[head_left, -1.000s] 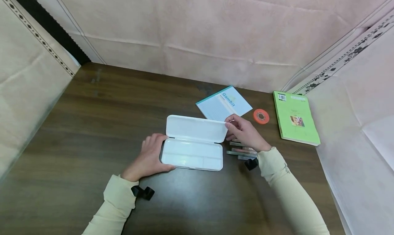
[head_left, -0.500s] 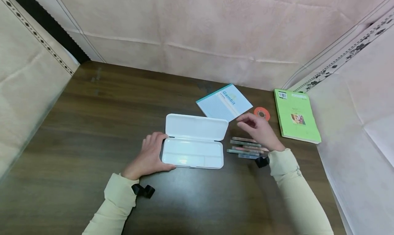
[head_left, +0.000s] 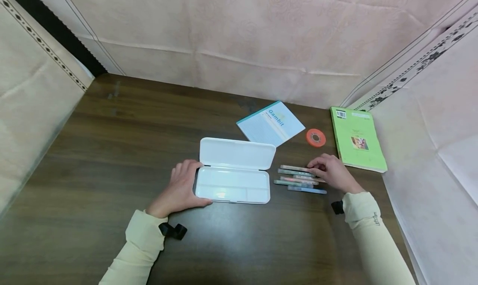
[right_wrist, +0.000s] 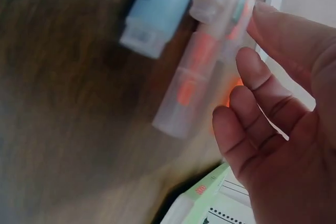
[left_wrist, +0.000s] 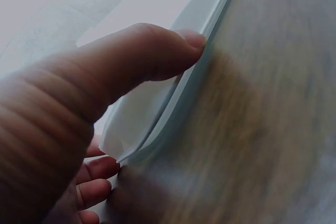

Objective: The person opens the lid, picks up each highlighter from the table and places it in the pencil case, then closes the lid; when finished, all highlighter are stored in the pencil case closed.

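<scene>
A white pencil case (head_left: 224,193) lies with its lid (head_left: 237,153) raised at the back; a divider shows in its tray. My left hand (head_left: 181,189) grips the left end, thumb along the front edge and fingers round the side, as the left wrist view shows the case (left_wrist: 152,103) under the thumb. To its right lie several highlighter pens in pale colours, one blue (head_left: 307,189). My right hand (head_left: 332,173) pinches the right end of the rearmost pink highlighter (head_left: 293,167). In the right wrist view, orange tips show through a clear cap (right_wrist: 181,98).
Behind the case lies a light blue notebook (head_left: 270,123) marked "Gambit". An orange-red tape roll (head_left: 315,137) lies to its right. A green book (head_left: 358,140) rests along the right table edge. Pale cloth walls (head_left: 224,36) stand round the wooden table (head_left: 130,131).
My right hand has let go of the lid's right edge and moved right and down to the highlighters. The lid stays up, and my left hand has kept its place.
</scene>
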A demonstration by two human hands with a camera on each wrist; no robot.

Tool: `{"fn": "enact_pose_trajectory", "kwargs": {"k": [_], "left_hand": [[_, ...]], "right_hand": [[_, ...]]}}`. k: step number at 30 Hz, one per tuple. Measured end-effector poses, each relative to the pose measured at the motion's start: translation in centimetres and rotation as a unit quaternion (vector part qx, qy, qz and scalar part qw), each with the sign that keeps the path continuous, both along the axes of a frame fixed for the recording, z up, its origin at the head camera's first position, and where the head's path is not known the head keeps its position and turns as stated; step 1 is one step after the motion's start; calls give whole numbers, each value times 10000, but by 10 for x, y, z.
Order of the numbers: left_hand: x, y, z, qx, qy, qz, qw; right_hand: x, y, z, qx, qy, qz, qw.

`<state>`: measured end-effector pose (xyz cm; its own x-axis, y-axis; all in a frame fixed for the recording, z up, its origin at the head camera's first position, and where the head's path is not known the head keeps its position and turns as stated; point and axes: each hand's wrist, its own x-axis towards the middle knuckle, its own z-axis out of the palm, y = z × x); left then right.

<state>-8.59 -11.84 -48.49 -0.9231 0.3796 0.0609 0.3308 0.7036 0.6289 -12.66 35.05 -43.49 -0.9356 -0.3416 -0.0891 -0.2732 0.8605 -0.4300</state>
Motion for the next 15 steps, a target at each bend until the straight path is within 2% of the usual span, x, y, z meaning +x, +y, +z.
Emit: {"fn": "enact_pose_trajectory", "kwargs": {"k": [9,15], "left_hand": [[0,0,0,-12,76,13,10000],[1,-1,2,-55,103,19,9999]], "right_hand": [[-3,0,-5,42,-207,-92,9997],[1,-3,-1,56,82,-64,9999]]}}
